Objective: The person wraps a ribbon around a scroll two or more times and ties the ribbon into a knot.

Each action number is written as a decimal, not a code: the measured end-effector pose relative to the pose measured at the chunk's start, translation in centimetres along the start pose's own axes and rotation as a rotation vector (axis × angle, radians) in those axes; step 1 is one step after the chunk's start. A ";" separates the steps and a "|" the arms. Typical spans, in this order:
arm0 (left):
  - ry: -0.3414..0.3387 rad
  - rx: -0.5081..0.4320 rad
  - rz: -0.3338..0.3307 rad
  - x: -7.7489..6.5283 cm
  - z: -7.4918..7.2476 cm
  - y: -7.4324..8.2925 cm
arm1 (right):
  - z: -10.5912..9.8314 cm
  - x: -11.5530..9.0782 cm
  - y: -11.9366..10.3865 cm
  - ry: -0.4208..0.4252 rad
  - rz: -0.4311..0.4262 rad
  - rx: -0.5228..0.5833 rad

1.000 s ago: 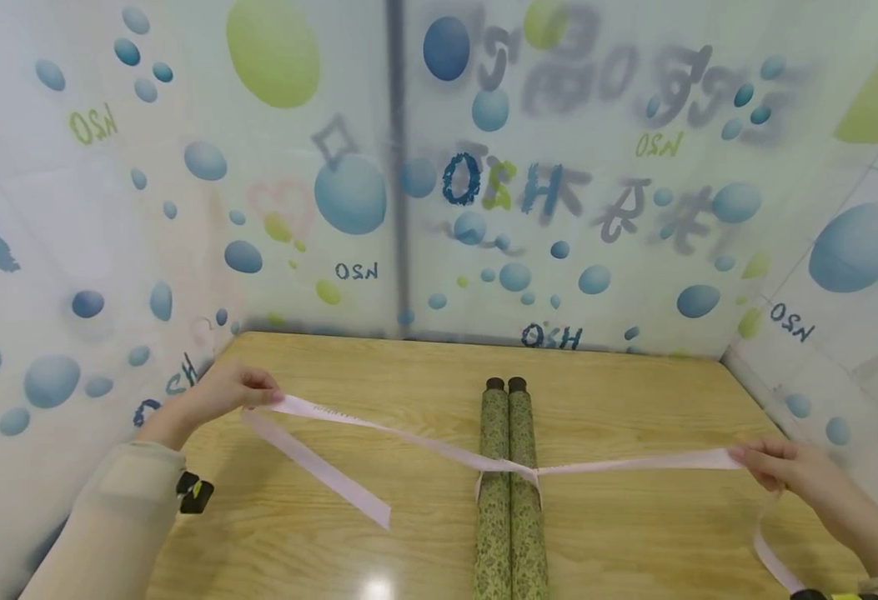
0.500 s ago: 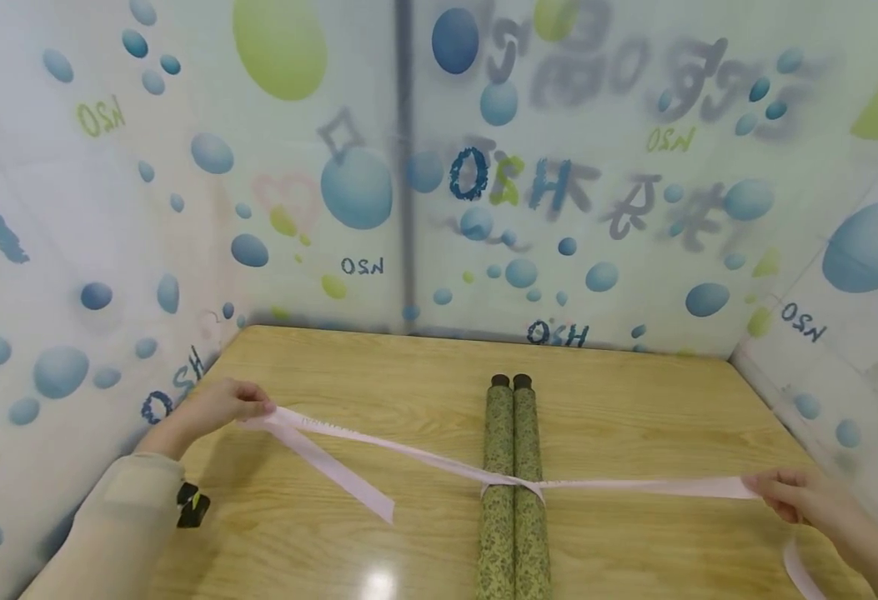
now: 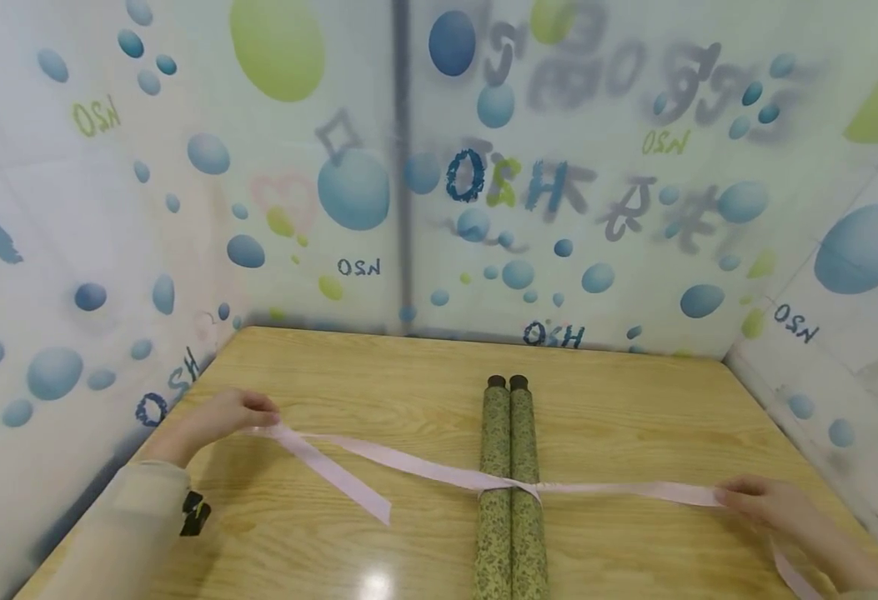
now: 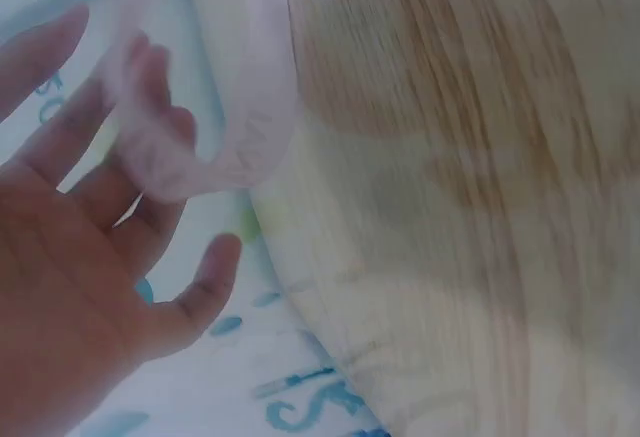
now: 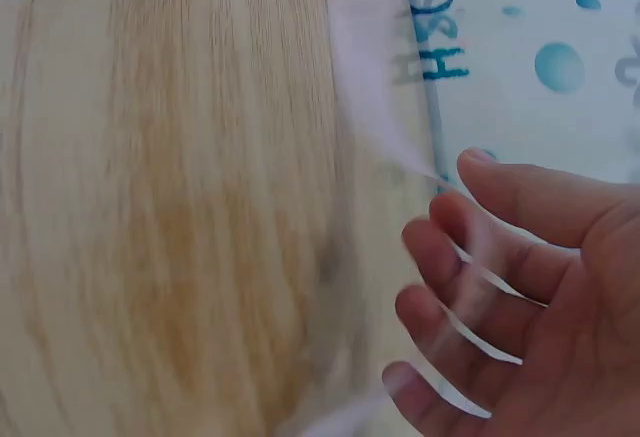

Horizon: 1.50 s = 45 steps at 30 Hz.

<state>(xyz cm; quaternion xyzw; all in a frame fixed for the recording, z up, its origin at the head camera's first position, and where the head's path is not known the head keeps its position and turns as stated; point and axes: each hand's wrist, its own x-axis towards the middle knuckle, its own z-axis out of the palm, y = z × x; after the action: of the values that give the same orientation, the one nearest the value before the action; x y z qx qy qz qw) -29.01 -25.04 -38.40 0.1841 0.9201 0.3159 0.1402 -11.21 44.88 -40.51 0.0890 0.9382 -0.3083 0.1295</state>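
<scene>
Two rolled scrolls (image 3: 494, 533) with green patterned covers and black end knobs lie side by side on the table in the head view. A pink ribbon (image 3: 416, 467) passes round both and crosses on top of them. My left hand (image 3: 232, 415) pinches the ribbon to the left of the scrolls, and a loose tail slants down from it. On the right, my right hand (image 3: 772, 504) holds the other length between thumb and forefinger, its end trailing below. Faint lettering shows on the ribbon (image 4: 250, 157) looping by my left fingers in the left wrist view.
The wooden table (image 3: 333, 383) meets a pale sheet wall (image 3: 596, 167) printed with bubbles and letters at the back. Similar sheets stand along both sides. A black clip-like piece (image 3: 196, 512) hangs by the left sleeve.
My right hand has come inward toward the scrolls over the last half second, and my left hand has lowered a little. Both ribbon lengths now hang slacker; the scrolls stay in place.
</scene>
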 end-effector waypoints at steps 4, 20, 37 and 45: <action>0.014 -0.016 0.059 0.6 1.3 1.9 | 0.3 -0.1 -2.1 0.002 -0.057 -0.016; -0.247 0.048 0.345 5.4 11.8 15.2 | 6.5 1.2 -15.4 0.063 -0.518 -0.096; -0.316 0.117 0.403 5.8 15.0 16.8 | 9.2 2.6 -14.2 0.053 -0.625 -0.091; -0.279 0.083 0.415 5.5 14.1 15.7 | 9.1 2.1 -13.4 0.031 -0.557 -0.047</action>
<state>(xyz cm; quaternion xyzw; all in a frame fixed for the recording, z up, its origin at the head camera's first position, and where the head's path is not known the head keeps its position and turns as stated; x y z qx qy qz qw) -24.68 -3.74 -39.97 0.4164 0.8466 0.2712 0.1905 -14.83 28.91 -40.75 -0.1704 0.9353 -0.3089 0.0273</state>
